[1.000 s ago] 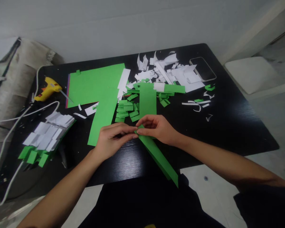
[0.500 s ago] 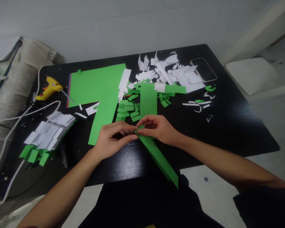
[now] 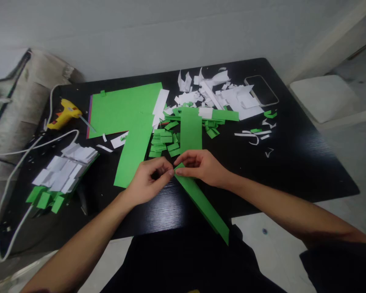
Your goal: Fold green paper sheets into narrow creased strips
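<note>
A long folded strip of green paper (image 3: 205, 205) slants from my fingertips down toward the table's front edge. My right hand (image 3: 203, 167) pinches its upper end between thumb and fingers. At that same corner my left hand (image 3: 152, 177) has thumb and forefinger closed together; whether paper is between them is too small to tell. Beyond the hands lies a flat green strip (image 3: 191, 130), its near end hidden behind my right hand. Another wide green strip (image 3: 134, 156) rests left of my left hand, and small folded green pieces (image 3: 161, 140) are heaped between the two strips.
On the left are a yellow glue gun (image 3: 64, 114) with a white cord and a bundle of layered white and green paper pieces (image 3: 62, 169). Green sheets (image 3: 122, 106) lie at the back. White paper scraps (image 3: 213, 91) and a phone (image 3: 262, 90) are at the back right.
My left fingers have curled in and drawn slightly back from the strip's tip. The right hand keeps its pinch almost in place.
</note>
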{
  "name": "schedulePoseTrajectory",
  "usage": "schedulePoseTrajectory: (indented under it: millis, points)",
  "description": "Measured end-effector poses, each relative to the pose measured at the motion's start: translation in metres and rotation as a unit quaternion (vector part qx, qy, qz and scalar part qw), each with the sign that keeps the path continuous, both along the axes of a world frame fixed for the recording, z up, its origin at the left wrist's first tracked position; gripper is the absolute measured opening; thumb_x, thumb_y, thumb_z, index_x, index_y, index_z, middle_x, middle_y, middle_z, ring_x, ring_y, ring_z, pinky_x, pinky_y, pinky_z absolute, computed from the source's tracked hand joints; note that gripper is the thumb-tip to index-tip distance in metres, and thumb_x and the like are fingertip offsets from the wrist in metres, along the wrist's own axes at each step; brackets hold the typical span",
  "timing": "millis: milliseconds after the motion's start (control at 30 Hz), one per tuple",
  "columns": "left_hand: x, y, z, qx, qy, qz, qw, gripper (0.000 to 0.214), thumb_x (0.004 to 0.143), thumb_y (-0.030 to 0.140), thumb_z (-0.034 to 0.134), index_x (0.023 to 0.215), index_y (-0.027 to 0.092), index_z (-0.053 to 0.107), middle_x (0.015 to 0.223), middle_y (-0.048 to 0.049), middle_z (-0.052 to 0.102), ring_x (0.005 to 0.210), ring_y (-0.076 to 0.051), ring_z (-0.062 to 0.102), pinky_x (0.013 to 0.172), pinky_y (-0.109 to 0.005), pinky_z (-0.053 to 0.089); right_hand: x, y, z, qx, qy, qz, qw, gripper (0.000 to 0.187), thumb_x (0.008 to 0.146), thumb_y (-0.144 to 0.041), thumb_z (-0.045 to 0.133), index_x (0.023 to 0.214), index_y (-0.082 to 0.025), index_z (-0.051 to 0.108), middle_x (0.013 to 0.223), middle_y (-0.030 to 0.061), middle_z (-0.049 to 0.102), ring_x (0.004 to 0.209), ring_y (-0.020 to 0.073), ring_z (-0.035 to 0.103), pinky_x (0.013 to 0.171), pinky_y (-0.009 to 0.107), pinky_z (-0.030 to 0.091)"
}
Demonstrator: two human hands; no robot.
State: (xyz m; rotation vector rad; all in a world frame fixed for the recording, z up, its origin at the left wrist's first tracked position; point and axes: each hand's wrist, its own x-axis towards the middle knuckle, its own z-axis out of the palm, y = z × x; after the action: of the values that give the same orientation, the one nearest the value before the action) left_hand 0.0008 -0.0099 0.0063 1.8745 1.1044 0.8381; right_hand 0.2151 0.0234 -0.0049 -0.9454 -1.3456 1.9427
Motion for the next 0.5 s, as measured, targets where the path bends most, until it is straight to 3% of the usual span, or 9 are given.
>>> schedulePoseTrajectory:
  millis: [200,300,500]
  points:
    - [-0.0016,-0.0015,-0.0001,-0.016,-0.013,0.02,1.0,0.016,0.095,0.022,0.061,0.08,0.017,0.063,0.065,0.0033,0.056,0.058,-0.01,0.052,0.055,-0.021,0.041,0.0014,0.0027,0.0053,-0.044,-0.028,0.0,0.999,0.033,0.074,-0.044,0.088,0.087,-0.015,0.078,0.071,-0.0007,0.07,0.062,0.01,0.058,0.057,0.023,0.043]
    - [-0.0013,-0.001,0.0006,-0.02,-0.017,0.027,0.999,0.017,0.094,0.022,0.061,0.079,0.017,0.063,0.064,0.0032,0.056,0.057,-0.01,0.052,0.055,-0.021,0.041,0.0018,0.0036,0.0077,-0.035,-0.023,-0.006,0.999,0.031,0.074,-0.044,0.088,0.081,-0.015,0.078,0.067,-0.0015,0.069,0.058,0.0088,0.055,0.055,0.022,0.041]
    - [0.0003,0.0,0.002,-0.011,-0.031,0.035,0.999,0.017,0.093,0.02,0.062,0.076,0.017,0.063,0.061,0.0042,0.054,0.054,-0.009,0.049,0.051,-0.02,0.038,0.0001,0.0035,0.0062,0.012,-0.029,-0.033,0.999,0.031,0.068,-0.04,0.094,0.079,-0.015,0.078,0.07,-0.0001,0.074,0.064,0.0111,0.063,0.059,0.023,0.046]
